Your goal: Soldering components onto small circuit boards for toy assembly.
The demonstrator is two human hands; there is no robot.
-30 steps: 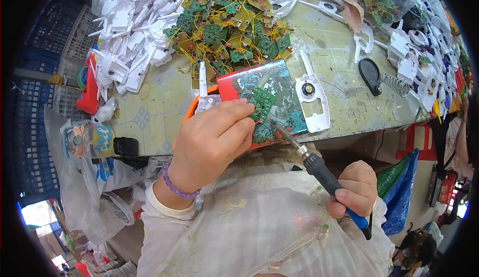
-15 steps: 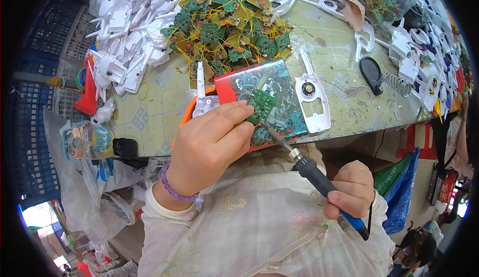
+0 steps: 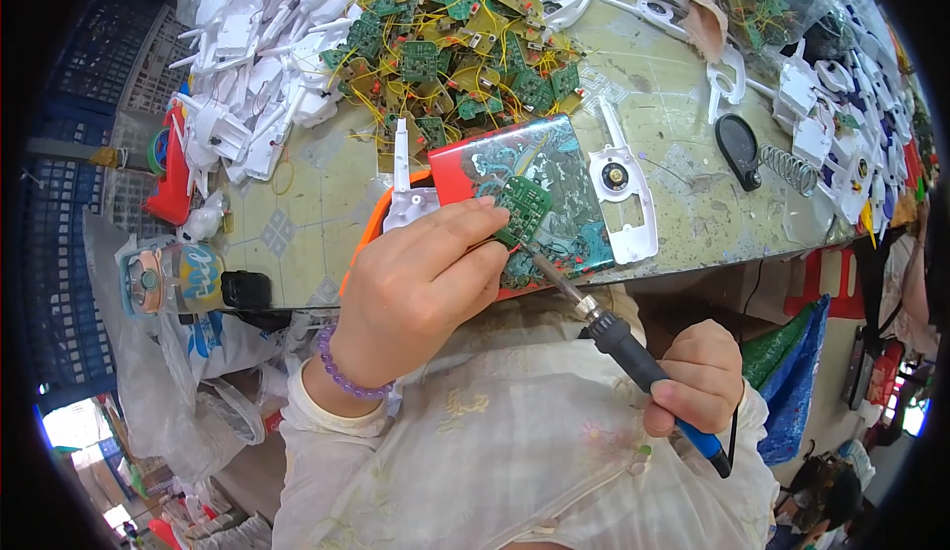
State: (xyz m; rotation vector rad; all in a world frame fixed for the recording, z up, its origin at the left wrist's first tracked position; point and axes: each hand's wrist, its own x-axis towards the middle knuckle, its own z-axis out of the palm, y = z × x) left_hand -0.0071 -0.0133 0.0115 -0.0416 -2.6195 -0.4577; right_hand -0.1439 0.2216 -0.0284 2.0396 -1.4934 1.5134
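Note:
My left hand (image 3: 421,293) pinches a small green circuit board (image 3: 523,208) by its edge and holds it on a red-edged patterned tin (image 3: 554,169) at the table's near edge. My right hand (image 3: 701,377) grips a soldering iron (image 3: 633,357) by its black and blue handle, low and to the right. The iron's metal tip touches the lower edge of the green board. A purple bead bracelet (image 3: 346,377) circles my left wrist.
A heap of green circuit boards with yellow wires (image 3: 455,55) lies behind the tin. White plastic shells (image 3: 257,75) pile up at the far left and more (image 3: 821,114) at the right. A white shell (image 3: 618,179) with a round part lies right of the tin, a coiled iron stand (image 3: 787,169) beyond.
My right hand has shifted slightly left and up, bringing the iron's tip along the lower edge of the green board. My left hand keeps the board in place.

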